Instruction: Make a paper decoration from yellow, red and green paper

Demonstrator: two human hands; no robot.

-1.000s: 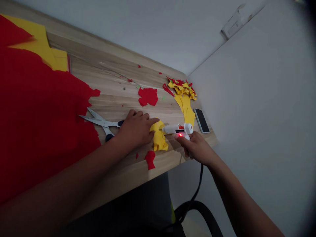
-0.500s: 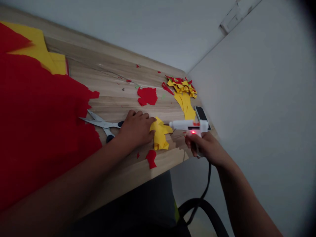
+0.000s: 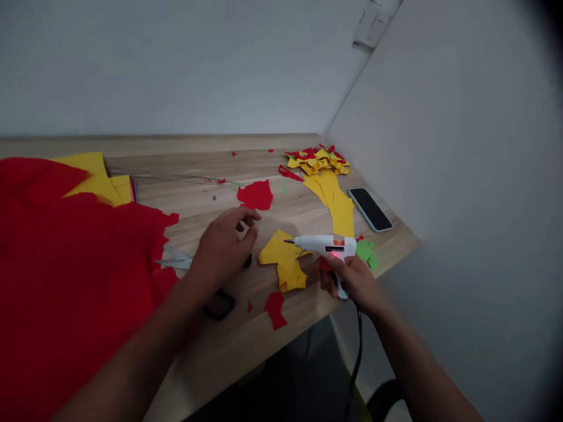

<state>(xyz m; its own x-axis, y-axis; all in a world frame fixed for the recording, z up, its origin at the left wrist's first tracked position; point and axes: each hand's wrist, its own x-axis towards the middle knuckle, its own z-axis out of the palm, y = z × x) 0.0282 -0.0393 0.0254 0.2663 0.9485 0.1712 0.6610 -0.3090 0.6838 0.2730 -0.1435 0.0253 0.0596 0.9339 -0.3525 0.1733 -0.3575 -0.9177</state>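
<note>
A white hot glue gun [image 3: 323, 244] with a lit red light is gripped in my right hand [image 3: 352, 278]. Its dark nozzle points left, over a folded yellow paper or felt piece [image 3: 285, 264] lying on the wooden desk [image 3: 246, 346]. My left hand [image 3: 229, 243] hovers left of the yellow piece, apart from it, fingers loosely curled with a gap between thumb and forefinger and nothing visible in them. Under the left hand and forearm lie scissors [image 3: 178, 259], partly hidden, blades toward a large red sheet [image 3: 79, 281].
A red scrap [image 3: 256, 194] lies beyond my left hand, another red scrap [image 3: 275, 309] nearer the desk edge. Yellow strips [image 3: 334, 202] and a pile of cut pieces [image 3: 319, 160] sit at the back right. A phone [image 3: 370, 209] and green scraps [image 3: 366, 252] lie rightward.
My left hand has let go of the yellow piece and moved up and left. The glue gun first drew back to the right, and its nozzle is now over the piece. The view has tilted.
</note>
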